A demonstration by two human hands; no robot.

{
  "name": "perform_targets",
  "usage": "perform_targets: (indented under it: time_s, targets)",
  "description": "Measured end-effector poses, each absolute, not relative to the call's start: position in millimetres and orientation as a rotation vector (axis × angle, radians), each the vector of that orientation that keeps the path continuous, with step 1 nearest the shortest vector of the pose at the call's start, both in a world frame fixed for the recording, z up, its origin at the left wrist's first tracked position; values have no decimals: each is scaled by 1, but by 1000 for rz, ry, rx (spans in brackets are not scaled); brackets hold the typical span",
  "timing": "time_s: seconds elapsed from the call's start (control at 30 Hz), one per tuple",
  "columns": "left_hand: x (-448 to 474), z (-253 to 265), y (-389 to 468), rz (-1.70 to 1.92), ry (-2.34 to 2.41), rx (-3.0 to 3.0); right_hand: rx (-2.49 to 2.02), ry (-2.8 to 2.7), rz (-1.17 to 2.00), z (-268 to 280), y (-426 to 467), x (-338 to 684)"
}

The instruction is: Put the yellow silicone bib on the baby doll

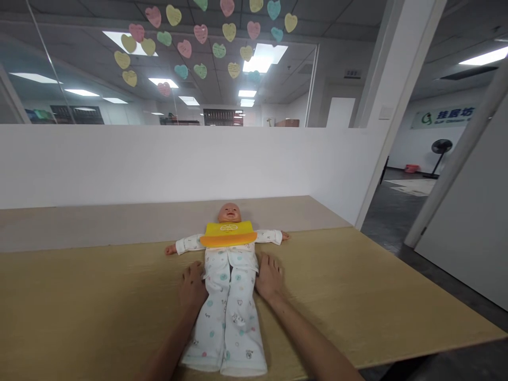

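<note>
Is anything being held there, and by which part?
It cannot be told: the left hand and right hand flank the doll at hip level, but whether hidden fingers grip its clothes is unclear.

We see a yellow bib [229, 228], white-printed and orange along the bottom — white trousers [243, 304] dotted mint and pink — a tan table [357, 280], and paper hearts [200, 34] in pink, yellow, green and blue.

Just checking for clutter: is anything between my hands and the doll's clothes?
Nothing visible is in the way. Your left hand and right hand flank the white clothes, close beside them; I can't tell whether they're touching. The yellow bib lies farther up, on the chest of the doll, clear of both hands.
</note>
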State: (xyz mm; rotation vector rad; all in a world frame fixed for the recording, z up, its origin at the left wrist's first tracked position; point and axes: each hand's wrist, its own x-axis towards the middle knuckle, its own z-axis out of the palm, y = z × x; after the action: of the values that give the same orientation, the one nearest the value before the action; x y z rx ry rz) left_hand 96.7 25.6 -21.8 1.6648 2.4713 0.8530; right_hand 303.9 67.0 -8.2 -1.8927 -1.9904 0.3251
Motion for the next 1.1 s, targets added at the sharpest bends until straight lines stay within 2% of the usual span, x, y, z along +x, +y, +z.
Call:
perform_targets:
  time_s: [0.7,0.9,1.03,1.1]
  targets:
    - [88,-1,1,615,2590,1537,-1885,-2036,195,-15,62,313]
    - [82,-6,-22,937,2399,1555,-1884,-2051,123,-13,59,320]
    - [90,-23,-80,1351,2132,1658,-1898,-2039,131,-12,59,322]
    - [102,-36,-117,1411,2043,1807,-1903,-2038,144,-12,60,323]
